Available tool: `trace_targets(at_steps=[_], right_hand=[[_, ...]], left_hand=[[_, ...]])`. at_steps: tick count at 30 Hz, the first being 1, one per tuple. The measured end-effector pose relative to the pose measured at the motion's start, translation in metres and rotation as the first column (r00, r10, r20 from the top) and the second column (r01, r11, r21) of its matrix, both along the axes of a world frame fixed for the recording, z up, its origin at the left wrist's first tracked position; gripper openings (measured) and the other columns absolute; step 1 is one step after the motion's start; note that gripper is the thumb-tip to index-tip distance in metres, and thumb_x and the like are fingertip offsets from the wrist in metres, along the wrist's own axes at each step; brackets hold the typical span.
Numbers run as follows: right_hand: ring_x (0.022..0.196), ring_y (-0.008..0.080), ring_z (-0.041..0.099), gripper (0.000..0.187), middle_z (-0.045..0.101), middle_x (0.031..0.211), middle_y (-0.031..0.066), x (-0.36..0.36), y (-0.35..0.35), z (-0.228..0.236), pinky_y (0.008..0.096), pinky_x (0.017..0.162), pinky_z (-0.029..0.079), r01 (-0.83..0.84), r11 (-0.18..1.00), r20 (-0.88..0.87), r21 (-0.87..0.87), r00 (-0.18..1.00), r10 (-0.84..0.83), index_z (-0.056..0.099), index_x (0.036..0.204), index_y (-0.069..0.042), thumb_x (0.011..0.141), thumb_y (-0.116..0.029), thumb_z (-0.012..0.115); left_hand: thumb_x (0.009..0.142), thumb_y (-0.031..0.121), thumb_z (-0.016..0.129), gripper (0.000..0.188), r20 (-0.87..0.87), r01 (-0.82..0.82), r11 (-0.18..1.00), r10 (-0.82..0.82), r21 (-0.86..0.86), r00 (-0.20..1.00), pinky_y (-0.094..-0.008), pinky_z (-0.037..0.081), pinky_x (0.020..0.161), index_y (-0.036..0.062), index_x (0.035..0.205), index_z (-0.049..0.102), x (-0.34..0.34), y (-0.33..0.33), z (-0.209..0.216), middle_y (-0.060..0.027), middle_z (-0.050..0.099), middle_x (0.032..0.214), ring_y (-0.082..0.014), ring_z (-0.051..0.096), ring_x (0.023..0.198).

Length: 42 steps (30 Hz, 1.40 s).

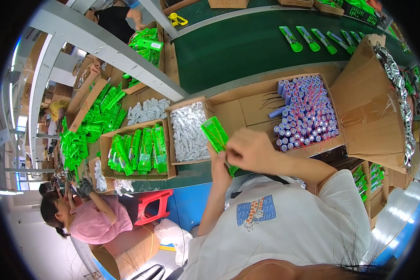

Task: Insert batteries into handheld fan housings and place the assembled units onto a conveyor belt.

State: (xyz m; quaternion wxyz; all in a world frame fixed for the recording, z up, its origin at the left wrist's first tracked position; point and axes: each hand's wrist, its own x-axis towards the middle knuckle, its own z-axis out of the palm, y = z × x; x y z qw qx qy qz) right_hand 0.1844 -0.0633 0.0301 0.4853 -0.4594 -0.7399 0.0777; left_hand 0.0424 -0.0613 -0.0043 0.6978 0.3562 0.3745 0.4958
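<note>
In front of my chest my left hand (218, 164) grips a long green plastic housing (214, 132), tilted, its open side showing. Thin wires seem to lie inside it. My right hand (250, 147) is curled over the housing's lower part, fingers pressed together; whatever they hold is hidden. To the right, a cardboard box (238, 113) holds purple cylindrical battery cells (308, 112) with red and black wires. Small white plastic pieces (190, 133) fill a narrower box just left of my hands. Farther left, more green housings (145, 150) stand in another box.
Beyond the boxes runs a green conveyor belt (228, 49) carrying a row of green units (290, 38). A tall cardboard box (373, 105) rises at the right. Grey metal posts (112, 51) cross the left side. A co-worker in pink (100, 224) sits near a red stool (155, 207).
</note>
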Motion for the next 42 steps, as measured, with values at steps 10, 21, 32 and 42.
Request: trace_targets(at_steps=[10, 21, 32, 42], right_hand=[[0.078, 0.0311, 0.064, 0.021, 0.065, 0.081, 0.0116, 0.124, 0.072, -0.051, 0.0423, 0.065, 0.051, 0.185, 0.853, 0.744, -0.488, 0.6, 0.295, 0.062, 0.08, -0.007, 0.062, -0.011, 0.073], [0.068, 0.0063, 0.059, 0.015, 0.064, 0.081, 0.0017, 0.031, 0.042, 0.003, 0.022, 0.057, 0.049, -0.524, 0.63, -0.647, -0.574, 0.762, 0.044, 0.065, 0.095, 0.0, 0.089, -0.014, 0.067], [0.059, 0.0153, 0.068, 0.029, 0.066, 0.064, 0.0096, 0.008, 0.023, 0.02, 0.0243, 0.05, 0.05, -0.411, 0.53, -0.307, -0.742, 0.911, 0.276, 0.053, 0.07, 0.001, 0.09, -0.017, 0.065], [0.068, 0.0246, 0.063, 0.021, 0.062, 0.073, 0.0098, -0.06, 0.141, -0.008, 0.0358, 0.057, 0.049, -0.569, 0.656, 0.051, -0.495, 0.735, 0.676, 0.064, 0.076, -0.002, 0.079, -0.022, 0.07]], left_hand=[[0.095, 0.002, 0.042, 0.036, 0.038, 0.281, 0.958, -0.283, 0.048, 0.958, -0.0347, 0.049, 0.069, 0.0112, 0.127, 0.026, -0.014, 0.0, 0.011, -0.0097, 0.048, 0.097, -0.0173, 0.053, 0.073], [0.094, 0.0, 0.039, 0.036, -0.011, 0.22, 0.975, -0.22, 0.016, 0.976, -0.0357, 0.05, 0.068, 0.0102, 0.127, 0.029, -0.009, -0.009, -0.001, -0.0097, 0.049, 0.096, -0.0188, 0.054, 0.072], [0.096, -0.001, 0.039, 0.042, -0.269, 0.143, 0.969, -0.087, 0.199, 0.959, -0.0282, 0.049, 0.065, 0.0052, 0.132, 0.02, -0.014, -0.008, -0.006, -0.011, 0.05, 0.099, -0.0135, 0.056, 0.074], [0.091, 0.0, 0.043, 0.032, 0.134, -0.192, 0.971, 0.211, -0.141, 0.968, -0.0379, 0.051, 0.068, 0.011, 0.119, 0.032, -0.08, -0.009, -0.001, -0.0111, 0.05, 0.097, -0.0192, 0.054, 0.071]])
